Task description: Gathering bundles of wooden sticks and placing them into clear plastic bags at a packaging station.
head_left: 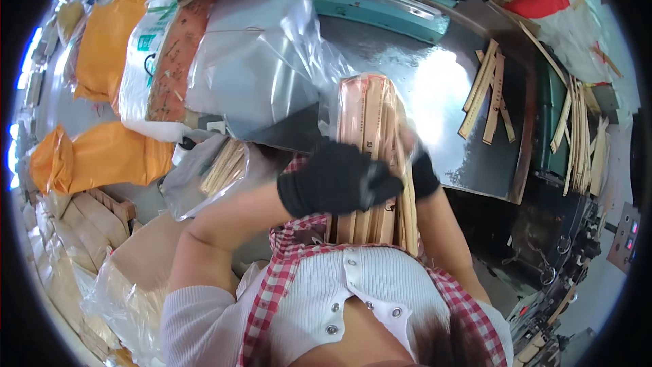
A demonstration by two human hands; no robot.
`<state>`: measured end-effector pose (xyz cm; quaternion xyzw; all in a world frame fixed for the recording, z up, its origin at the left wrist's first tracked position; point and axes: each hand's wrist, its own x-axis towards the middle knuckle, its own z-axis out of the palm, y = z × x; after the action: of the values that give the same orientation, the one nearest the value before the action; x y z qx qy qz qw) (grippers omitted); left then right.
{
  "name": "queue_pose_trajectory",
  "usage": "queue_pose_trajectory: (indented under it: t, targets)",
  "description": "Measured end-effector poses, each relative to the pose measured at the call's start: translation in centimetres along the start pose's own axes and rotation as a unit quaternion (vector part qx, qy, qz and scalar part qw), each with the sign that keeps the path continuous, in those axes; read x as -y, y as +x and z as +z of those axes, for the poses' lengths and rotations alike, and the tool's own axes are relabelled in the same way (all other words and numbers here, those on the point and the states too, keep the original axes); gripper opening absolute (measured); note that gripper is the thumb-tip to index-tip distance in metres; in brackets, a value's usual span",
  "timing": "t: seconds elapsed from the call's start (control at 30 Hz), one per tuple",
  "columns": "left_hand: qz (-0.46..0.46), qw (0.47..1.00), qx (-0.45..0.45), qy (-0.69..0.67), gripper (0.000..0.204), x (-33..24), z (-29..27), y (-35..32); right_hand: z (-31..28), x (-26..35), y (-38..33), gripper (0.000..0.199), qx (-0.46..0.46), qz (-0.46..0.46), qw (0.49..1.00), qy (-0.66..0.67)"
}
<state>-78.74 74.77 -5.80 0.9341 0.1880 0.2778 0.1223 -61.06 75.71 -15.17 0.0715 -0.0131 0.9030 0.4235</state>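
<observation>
Dark, glossy metal tabletop (pixel 435 95) fills the upper middle of the frame, with a teal sealing machine (pixel 380 0) at its top edge, loose wooden sticks (pixel 490 92) at the right and orange bags (pixel 109 47) at the upper left. At centre you hold a bundle of flat wooden sticks (pixel 370 136) upright against your chest, its top inside a clear plastic bag (pixel 305 47). Your left hand (pixel 336 180) — black-gloved — is closed around the bundle's middle; your right hand (pixel 420 163) sits behind it, grip hidden, so I cannot tell how closed it is. The sticks look light and stiff but apt to fan apart — squeeze them mid-length; the film looks slippery.
</observation>
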Motion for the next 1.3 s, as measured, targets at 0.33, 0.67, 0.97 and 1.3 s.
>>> queue_pose_trajectory:
  t: [0.33, 0.67, 0.97, 1.3]
  targets:
    - [-0.276, 0.936, -0.062, -0.209, 0.048, -2.2, 9.4, -13.5, 1.8, -9.7, -14.5, 0.042, -0.460, -0.203, 0.676, -0.539]
    - [-0.422, 0.902, -0.019, -0.089, 0.028, 5.3, 11.9, -7.9, -2.6, -0.2, -4.1, 0.044, -0.445, -0.370, 0.311, -0.754]
    - [-0.292, 0.947, 0.053, 0.124, 0.022, 1.7, 9.3, -9.5, -2.8, -1.1, -9.4, 0.021, -0.420, -0.167, 0.298, -0.841]
    - [-0.195, 0.980, 0.010, 0.044, 0.044, -1.5, -5.3, -2.2, 12.7, -3.0, -11.4, 0.019, -0.230, -0.121, 0.103, -0.960]
